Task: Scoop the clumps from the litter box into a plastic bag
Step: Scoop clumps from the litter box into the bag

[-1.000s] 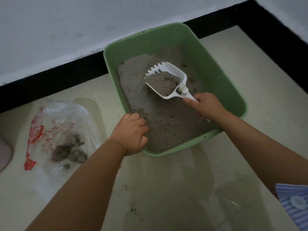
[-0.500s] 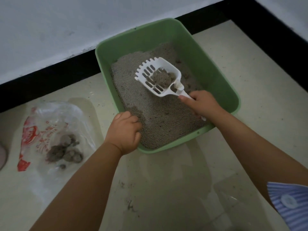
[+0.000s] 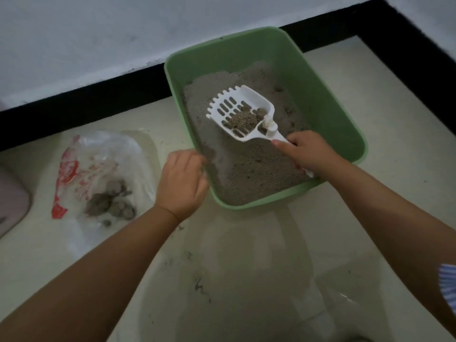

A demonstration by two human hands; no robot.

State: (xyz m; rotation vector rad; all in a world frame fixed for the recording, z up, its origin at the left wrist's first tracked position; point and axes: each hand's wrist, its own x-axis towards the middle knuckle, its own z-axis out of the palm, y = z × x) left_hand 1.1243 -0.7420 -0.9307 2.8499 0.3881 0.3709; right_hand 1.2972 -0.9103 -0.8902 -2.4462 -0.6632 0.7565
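The right hand (image 3: 309, 154) holds the handle of the white scoop (image 3: 243, 114), grip closed around it. Ahead of that grip, the slotted bowl carries brown clumps (image 3: 245, 118) above the grey litter (image 3: 246, 166) in the green litter box (image 3: 320, 95). The left hand (image 3: 181, 182) curls over the box's near-left rim (contact partly hidden). Left of this grip, the plastic bag (image 3: 103, 174) lies on the floor (image 3: 246, 280), holding earlier clumps (image 3: 108, 203).

Green litter box (image 3: 320, 77) holding grey litter (image 3: 246, 174), white slotted scoop (image 3: 243, 112) with a brownish-grey clump (image 3: 243, 119), clear plastic bag (image 3: 103, 174) printed red, cream floor (image 3: 246, 280), blue-striped sleeve (image 3: 449, 285).
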